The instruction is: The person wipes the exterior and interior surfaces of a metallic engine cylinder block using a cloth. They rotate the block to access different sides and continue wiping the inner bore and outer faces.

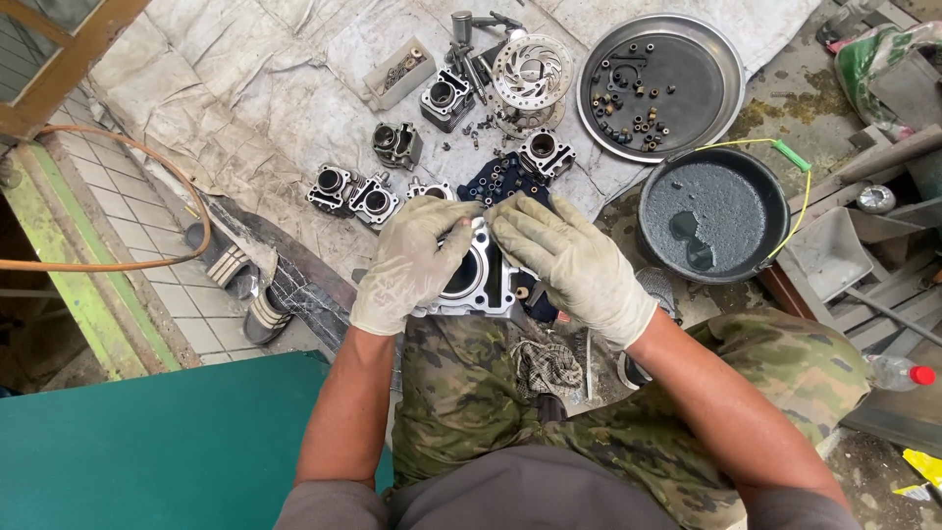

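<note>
Now both gloved hands grip one metal cylinder block (478,278) over the lap. Left hand (410,260) wraps its left side; right hand (572,265) covers its right side. Just past the hands, smaller blocks (353,193) and a brake disc (531,71) lie on a cloth (255,88). Farther right sit a round tray (699,39) of small parts and a black pan (713,214).

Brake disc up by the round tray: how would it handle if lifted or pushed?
The brake disc is perforated metal, so probably stiff and fairly heavy for its size. It lies tilted on small parts, so a push may rock or slide it. On edge it would likely roll.
</note>
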